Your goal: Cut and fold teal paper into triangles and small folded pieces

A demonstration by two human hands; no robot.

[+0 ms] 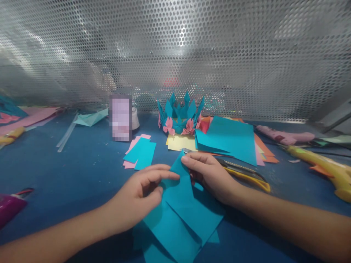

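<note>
A sheet of blue paper (178,195), folded to a point at the top, is held up between my two hands. My right hand (211,173) pinches it close to the pointed tip, thumb in front and other fingers partly hidden behind. My left hand (142,195) has its index finger laid across the front of the fold, with another finger seeming to pass behind the paper's left edge. Under the held sheet lie more blue sheets (161,254), partly covered by it.
A blue and pink folded-paper crown (179,115) stands at the back. Blue sheets (233,138) lie over coloured paper on the right, near a yellow box cutter (251,177) and glue guns (326,166). Small blue pieces (145,155), a thread spool (135,118) and a blurred-out upright object (121,118) sit left.
</note>
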